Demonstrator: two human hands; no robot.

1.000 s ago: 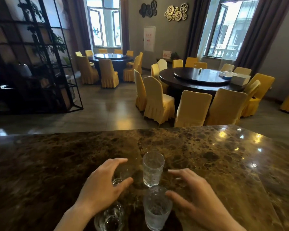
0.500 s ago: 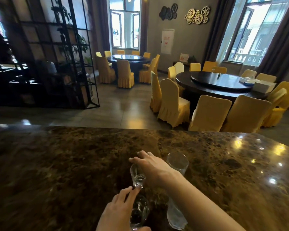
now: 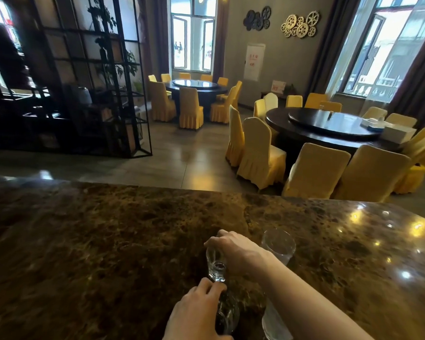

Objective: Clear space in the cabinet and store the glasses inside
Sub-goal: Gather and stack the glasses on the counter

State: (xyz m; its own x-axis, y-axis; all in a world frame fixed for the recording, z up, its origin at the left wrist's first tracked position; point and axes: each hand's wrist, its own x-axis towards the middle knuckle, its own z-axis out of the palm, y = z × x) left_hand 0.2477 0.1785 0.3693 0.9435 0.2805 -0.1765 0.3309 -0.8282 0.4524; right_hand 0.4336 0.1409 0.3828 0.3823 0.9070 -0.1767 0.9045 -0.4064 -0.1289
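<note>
Several clear glasses stand near the front of a dark marble counter [image 3: 108, 241]. My right hand [image 3: 233, 249] reaches across from the right and grips a small glass [image 3: 215, 263] by its rim. Closer to me, my left hand [image 3: 196, 312] wraps around the near glass [image 3: 227, 315]. A taller glass [image 3: 279, 244] stands free just right of my right hand. Another glass [image 3: 274, 322] shows at the bottom edge, partly hidden under my right forearm. No cabinet is in view.
Beyond the counter is a dining room with round dark tables [image 3: 329, 128] ringed by yellow-covered chairs [image 3: 260, 153]. A black metal shelf unit [image 3: 96, 82] stands at the left. Tiled floor lies between them.
My right hand has crossed over to the left and taken the small glass by its rim. My left hand has drawn back onto the near glass. The view has swung left.
</note>
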